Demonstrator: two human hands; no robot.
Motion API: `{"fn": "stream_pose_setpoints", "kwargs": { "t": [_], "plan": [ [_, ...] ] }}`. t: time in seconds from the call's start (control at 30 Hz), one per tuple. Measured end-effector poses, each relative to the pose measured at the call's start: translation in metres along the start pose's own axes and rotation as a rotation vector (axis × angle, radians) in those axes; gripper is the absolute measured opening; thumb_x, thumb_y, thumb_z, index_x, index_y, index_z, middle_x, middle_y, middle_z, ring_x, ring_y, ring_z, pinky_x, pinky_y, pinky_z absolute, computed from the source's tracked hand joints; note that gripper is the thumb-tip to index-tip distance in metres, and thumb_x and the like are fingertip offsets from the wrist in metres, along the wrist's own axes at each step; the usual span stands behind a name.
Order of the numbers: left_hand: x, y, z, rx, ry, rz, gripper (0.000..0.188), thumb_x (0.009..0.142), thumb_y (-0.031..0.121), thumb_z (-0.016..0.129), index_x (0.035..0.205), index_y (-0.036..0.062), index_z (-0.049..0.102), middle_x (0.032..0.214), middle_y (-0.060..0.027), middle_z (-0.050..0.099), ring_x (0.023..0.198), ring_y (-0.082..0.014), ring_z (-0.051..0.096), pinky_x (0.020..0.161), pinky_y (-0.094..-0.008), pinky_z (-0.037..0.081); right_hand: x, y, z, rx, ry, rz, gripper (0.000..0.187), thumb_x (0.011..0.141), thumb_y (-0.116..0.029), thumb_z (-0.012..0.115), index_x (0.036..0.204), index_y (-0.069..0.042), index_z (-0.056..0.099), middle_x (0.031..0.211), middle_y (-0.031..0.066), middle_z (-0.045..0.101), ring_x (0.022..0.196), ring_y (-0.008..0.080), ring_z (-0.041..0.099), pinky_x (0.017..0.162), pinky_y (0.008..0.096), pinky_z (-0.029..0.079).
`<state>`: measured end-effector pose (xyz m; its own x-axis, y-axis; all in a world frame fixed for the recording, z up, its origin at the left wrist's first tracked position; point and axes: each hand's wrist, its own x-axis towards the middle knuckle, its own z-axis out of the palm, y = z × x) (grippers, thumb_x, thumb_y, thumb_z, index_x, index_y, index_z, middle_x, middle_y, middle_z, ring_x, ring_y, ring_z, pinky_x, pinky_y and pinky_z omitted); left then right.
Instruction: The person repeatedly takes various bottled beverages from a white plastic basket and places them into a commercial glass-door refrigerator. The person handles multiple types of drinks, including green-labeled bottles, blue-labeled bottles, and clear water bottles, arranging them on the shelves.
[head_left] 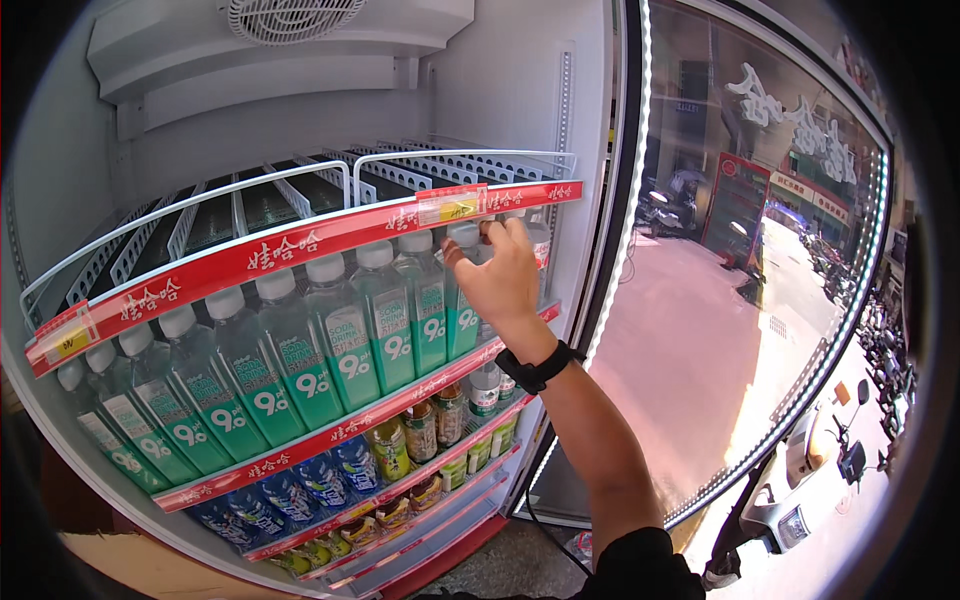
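My right hand (502,275) reaches up to the right end of a row of bottles in an upright cooler, a dark band around its wrist. Its thumb and fingers are closed around the white cap of a clear and green drink bottle (462,318), just under the red shelf strip (290,250). That bottle stands upright in line with several matching bottles (300,350) to its left. Another bottle (541,250) with a red and white label is partly hidden behind my hand. My left hand is out of the picture.
The wire-railed top shelf (240,215) shows bare divider tracks. Lower shelves hold blue-wrapped bottles (320,475), a yellow-green bottle (390,450) and small packs. The glass door (740,260) stands swung out to the right, with scooters (790,500) beyond it.
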<state>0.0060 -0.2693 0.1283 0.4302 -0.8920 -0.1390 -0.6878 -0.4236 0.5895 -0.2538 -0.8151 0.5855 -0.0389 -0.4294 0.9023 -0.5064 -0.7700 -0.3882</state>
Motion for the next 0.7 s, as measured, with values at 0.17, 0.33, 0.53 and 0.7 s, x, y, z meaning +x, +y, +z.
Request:
{"fn": "stream_pose_setpoints", "kwargs": {
  "t": [0.17, 0.33, 0.53, 0.7],
  "plan": [
    [0.010, 0.007, -0.009, -0.044, 0.021, 0.061, 0.021, 0.093, 0.025, 0.069, 0.095, 0.0068, 0.078, 0.094, -0.0164, 0.076, 0.093, -0.0366, 0.072, 0.086, -0.0470, 0.057, -0.017, 0.009, -0.015, 0.108, -0.011, -0.004, 0.044, 0.092, -0.039, 0.077, 0.111, -0.003, 0.060, 0.102, 0.0180, 0.070, 0.091, 0.0393, 0.072, 0.075, 0.0509, 0.055],
    [0.023, 0.050, -0.044, -0.054, -0.028, 0.113, 0.023, 0.095, 0.027, 0.067, 0.098, 0.0059, 0.078, 0.097, -0.0177, 0.076, 0.094, -0.0377, 0.071, 0.086, -0.0481, 0.057, -0.028, 0.019, -0.020, 0.071, -0.013, -0.079, 0.043, 0.101, -0.040, 0.070, 0.121, -0.005, 0.054, 0.088, 0.0186, 0.074, 0.074, 0.0415, 0.074, 0.062, 0.0492, 0.056],
    [0.053, 0.030, -0.038, 0.156, 0.084, 0.287, 0.039, 0.096, 0.040, 0.070, 0.111, 0.0047, 0.075, 0.110, -0.0223, 0.075, 0.097, -0.0415, 0.070, 0.089, -0.0510, 0.056, -0.041, 0.022, -0.043, 0.086, 0.111, -0.212, 0.046, 0.101, -0.032, 0.073, 0.126, 0.002, 0.054, 0.085, 0.0177, 0.072, 0.072, 0.0346, 0.075, 0.058, 0.0398, 0.056],
    [0.053, 0.068, -0.057, 0.231, 0.077, 0.146, 0.040, 0.098, 0.042, 0.071, 0.113, 0.0053, 0.076, 0.112, -0.0231, 0.074, 0.101, -0.0422, 0.070, 0.090, -0.0521, 0.056, -0.057, 0.006, -0.089, 0.184, 0.204, -0.343, 0.048, 0.096, -0.020, 0.080, 0.127, 0.006, 0.054, 0.088, 0.0166, 0.073, 0.074, 0.0278, 0.077, 0.061, 0.0340, 0.058]
  ]
}}
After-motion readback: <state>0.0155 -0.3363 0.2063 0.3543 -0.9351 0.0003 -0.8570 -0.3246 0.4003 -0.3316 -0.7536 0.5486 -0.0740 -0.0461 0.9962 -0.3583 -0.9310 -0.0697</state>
